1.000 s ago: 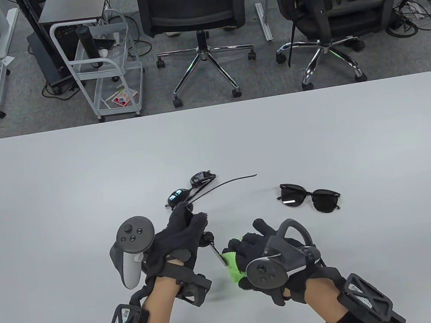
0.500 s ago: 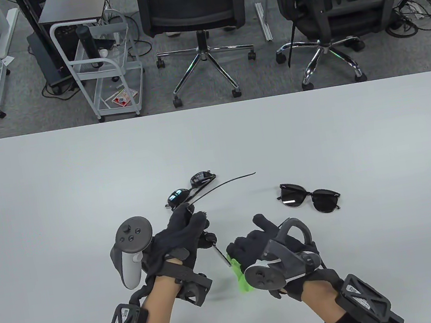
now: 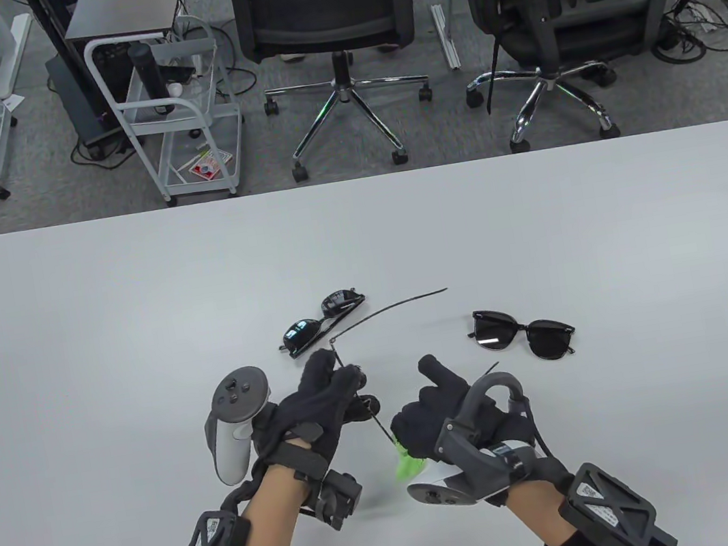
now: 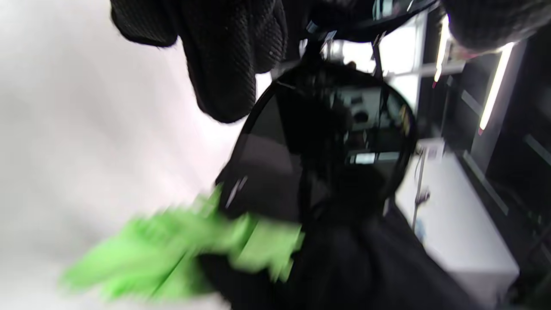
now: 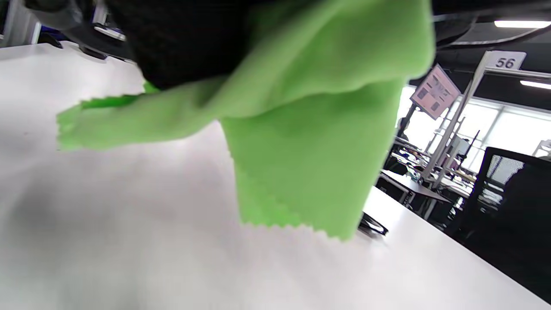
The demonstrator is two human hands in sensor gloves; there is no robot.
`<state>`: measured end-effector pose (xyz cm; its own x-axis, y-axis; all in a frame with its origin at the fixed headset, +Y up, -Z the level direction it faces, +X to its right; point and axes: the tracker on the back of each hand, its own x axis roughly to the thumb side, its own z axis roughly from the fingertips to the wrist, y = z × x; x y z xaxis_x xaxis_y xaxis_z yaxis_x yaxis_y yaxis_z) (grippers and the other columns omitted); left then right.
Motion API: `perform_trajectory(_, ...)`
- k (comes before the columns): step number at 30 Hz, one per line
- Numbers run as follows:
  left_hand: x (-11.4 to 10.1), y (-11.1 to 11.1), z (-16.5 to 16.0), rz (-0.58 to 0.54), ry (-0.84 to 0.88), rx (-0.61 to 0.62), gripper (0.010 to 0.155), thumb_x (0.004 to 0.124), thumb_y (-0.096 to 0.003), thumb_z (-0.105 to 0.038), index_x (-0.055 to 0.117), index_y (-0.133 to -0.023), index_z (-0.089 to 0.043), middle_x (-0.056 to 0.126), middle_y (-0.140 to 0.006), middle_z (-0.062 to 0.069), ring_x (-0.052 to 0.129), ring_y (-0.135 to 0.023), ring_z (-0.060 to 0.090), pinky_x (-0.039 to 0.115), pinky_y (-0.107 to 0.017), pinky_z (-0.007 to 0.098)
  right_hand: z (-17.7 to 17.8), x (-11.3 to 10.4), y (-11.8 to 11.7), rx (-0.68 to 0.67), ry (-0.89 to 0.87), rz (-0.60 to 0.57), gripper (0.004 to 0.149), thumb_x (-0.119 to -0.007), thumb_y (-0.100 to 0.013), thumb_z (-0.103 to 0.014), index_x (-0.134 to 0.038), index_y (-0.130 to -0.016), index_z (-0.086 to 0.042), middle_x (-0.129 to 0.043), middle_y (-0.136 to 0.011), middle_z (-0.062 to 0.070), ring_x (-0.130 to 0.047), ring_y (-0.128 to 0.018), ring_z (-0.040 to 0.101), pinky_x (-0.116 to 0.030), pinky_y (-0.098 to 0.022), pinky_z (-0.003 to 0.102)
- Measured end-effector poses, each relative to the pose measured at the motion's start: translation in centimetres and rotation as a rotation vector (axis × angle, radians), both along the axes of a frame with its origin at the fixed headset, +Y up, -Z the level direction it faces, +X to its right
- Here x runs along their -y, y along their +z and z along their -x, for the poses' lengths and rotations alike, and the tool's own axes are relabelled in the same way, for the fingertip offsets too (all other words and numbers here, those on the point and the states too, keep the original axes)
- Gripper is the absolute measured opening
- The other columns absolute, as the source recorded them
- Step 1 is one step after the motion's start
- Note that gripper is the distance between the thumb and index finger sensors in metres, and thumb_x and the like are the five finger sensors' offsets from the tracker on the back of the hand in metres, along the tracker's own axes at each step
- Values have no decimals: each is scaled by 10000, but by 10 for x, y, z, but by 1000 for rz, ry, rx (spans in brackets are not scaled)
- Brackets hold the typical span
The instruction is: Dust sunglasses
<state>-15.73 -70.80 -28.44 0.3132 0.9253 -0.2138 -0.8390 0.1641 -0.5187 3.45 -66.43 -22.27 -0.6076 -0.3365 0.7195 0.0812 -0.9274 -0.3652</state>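
The left hand (image 3: 320,408) holds a pair of wire-framed sunglasses (image 3: 377,423) above the table (image 3: 70,333), its grip pinched on the frame; one thin temple arm (image 3: 390,309) sticks out toward 1 o'clock. In the left wrist view a round dark lens (image 4: 327,146) hangs just below the gloved fingers (image 4: 228,60), blurred by motion. The right hand (image 3: 438,416) sits just to the right, at 3 o'clock from the left hand, its grip clamped on a green cleaning cloth (image 3: 408,465) pressed against the lower edge of that lens; the index finger (image 3: 438,372) points up toward 12 o'clock. The right wrist view shows the cloth (image 5: 301,129) draping down with a pinked edge. Two more pairs lie on the table: a small mirrored pair (image 3: 322,322) at 12 o'clock from the left hand, and black square-lens sunglasses (image 3: 522,334) at 2 o'clock from the right hand, well apart from both hands.
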Motion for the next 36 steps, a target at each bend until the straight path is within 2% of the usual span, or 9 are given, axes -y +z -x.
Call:
perform_trajectory(3,3,3,-16,16,-42,162,1126,722,-311,-818,318,-1080,-100,707,-1042,26,963,-864,249,636,-708,538,-5,1,-5,20,-24,31,447,-828,-391,-394,-946,-754,-161,-1065,-656,40,-1082,-497,267,-657,-615,641)
perform_trajectory(5,-1,3,-19,-46,-111,68,1034,799,-313,-758,454,-1076,-150,765,-1001,5,1013,-808,217,666,-699,517,-5,2,-5,18,-29,31,451,-818,-395,-395,-943,-750,-147,-1066,-648,47,-1082,-489,270,-658,-613,642)
perform_trajectory(8,-5,1,-18,-82,-134,46,959,829,-323,-734,543,-1052,-179,814,-960,-29,1055,-767,188,700,-696,476,-3,3,-5,20,-14,15,458,-802,-402,-403,-938,-749,-136,-1069,-635,43,-1086,-479,262,-662,-615,637)
perform_trajectory(14,-18,-2,-13,-216,-297,-38,964,831,-295,-738,603,-1022,-147,867,-899,-10,1140,-648,165,761,-675,419,-4,6,-16,154,52,37,465,-784,-412,-401,-931,-761,-130,-1069,-649,48,-1089,-503,273,-643,-616,649)
perform_trajectory(21,-19,-10,19,-183,-257,-106,964,847,-295,-730,611,-1017,-136,873,-893,5,1159,-622,164,780,-664,406,-40,12,-38,303,110,76,454,-804,-405,-393,-939,-758,-140,-1069,-647,44,-1086,-509,272,-635,-613,653)
perform_trajectory(24,-13,-11,18,-146,-247,-95,951,851,-303,-716,608,-1017,-136,863,-901,14,1158,-620,163,777,-670,394,-34,14,-35,285,127,48,452,-827,-396,-375,-952,-748,-120,-1075,-642,70,-1082,-510,301,-624,-607,665)
perform_trajectory(27,-9,-11,16,-122,-236,-78,947,848,-311,-703,594,-1020,-130,849,-912,26,1158,-623,177,777,-674,380,-24,13,-25,239,258,-90,450,-803,-409,-408,-931,-769,-170,-1065,-682,15,-1088,-552,257,-643,-620,638)
perform_trajectory(32,-7,-6,-2,-98,-150,-14,948,841,-314,-706,578,-1027,-140,833,-927,19,1151,-646,165,775,-684,360,-5,2,-8,106,55,-92,449,-814,-401,-397,-938,-759,-155,-1070,-667,31,-1088,-537,269,-661,-614,634)
perform_trajectory(36,-10,-1,-15,-122,-133,8,947,839,-310,-704,565,-1032,-155,819,-940,12,1138,-668,169,760,-696,363,6,0,2,60,37,-113,450,-817,-396,-397,-946,-746,-146,-1074,-646,34,-1090,-517,262,-669,-616,626)
